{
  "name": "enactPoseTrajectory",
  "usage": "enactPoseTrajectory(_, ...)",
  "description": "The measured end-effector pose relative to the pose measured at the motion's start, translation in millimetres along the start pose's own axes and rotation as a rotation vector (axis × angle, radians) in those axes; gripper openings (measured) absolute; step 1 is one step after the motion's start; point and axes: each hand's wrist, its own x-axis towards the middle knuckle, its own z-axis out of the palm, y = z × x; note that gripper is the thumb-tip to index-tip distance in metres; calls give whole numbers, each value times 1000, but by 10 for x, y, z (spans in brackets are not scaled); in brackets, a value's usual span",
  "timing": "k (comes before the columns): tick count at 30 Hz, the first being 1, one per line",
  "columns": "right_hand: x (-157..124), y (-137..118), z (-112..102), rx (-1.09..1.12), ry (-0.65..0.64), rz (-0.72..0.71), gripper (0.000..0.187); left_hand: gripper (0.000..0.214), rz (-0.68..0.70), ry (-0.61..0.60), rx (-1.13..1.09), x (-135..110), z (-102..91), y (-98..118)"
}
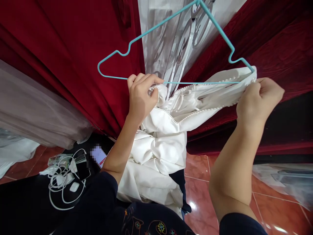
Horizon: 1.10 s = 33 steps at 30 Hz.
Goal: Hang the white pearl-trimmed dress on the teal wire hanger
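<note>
A light-blue wire hanger [168, 23] hangs in front of me, its hook end at the top of the head view. One shoulder of a white satin dress [168, 150] with pearl-beaded edging is over the hanger's right end. My right hand [256, 98] is closed on the fabric at that shoulder. My left hand [144, 94] is closed around the hanger's bottom bar and the dress's other pearl-edged part, left of the middle. The hanger's left end is bare. The lower dress drapes down in folds towards my lap.
Red curtains [73, 49] hang on both sides, with a white ornate metal frame [183, 49] between them. At lower left, a black surface [26, 202] holds tangled white cables [62, 182], a lit phone [99, 156] and a white earbud case [74, 186]. Red tiles [198, 195] cover the floor.
</note>
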Motion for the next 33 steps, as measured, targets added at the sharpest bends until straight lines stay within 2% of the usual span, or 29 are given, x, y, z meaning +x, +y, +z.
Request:
enactPoseTrajectory(4, -64, 15, -55, -166, -108, 74, 46, 31, 29, -2, -12, -14, -2, 28)
enactPoseTrajectory(7, -159, -32, -174, -215, -310, 107, 27, 30, 43, -8, -3, -25, 18, 59)
enactPoseTrajectory(9, -281, -114, -273, -184, -477, -16, 12, 30, 48, -16, 3, -17, 36, 48)
enactPoseTrajectory(11, -416, -228, -347, -137, -613, -229, 18, 30, 51, -25, -2, -1, 52, 18)
enactPoseTrajectory(12, -477, -292, -365, -100, -627, -355, 20, 30, 50, -29, -6, 6, 58, 2)
enactPoseTrajectory(13, -529, -359, -367, -51, -597, -482, 21, 30, 48, -30, -11, 11, 62, -10)
enactPoseTrajectory(16, -637, -552, -295, 122, -381, -792, 20, 31, 46, -19, -20, 6, 63, -7)
enactPoseTrajectory(17, -665, -607, -253, 174, -326, -855, 21, 32, 48, -17, -19, -1, 61, 6)
enactPoseTrajectory(19, -724, -689, -152, 236, -341, -912, 27, 31, 55, -21, -9, -11, 57, 36)
enactPoseTrajectory(23, -887, -721, 75, 215, -523, -893, 36, 33, 77, -14, -28, 0, 54, 45)
enactPoseTrajectory(26, -1002, -672, 224, 225, -439, -855, 27, 35, 174, 53, -88, -33, 52, -21)
enactPoseTrajectory(27, -1032, -657, 261, 247, -388, -836, 25, 33, 220, 119, -87, -72, 50, -55)
enactPoseTrajectory(29, -1077, -638, 311, 302, -312, -795, 22, 24, 293, 328, -79, -192, 41, -141)
enactPoseTrajectory(31, -1109, -637, 335, 338, -296, -760, 21, 18, 274, 496, -119, -336, 17, -259)
enactPoseTrajectory(33, -1128, -649, 341, 346, -305, -744, 21, 23, 190, 532, -201, -438, -31, -415)
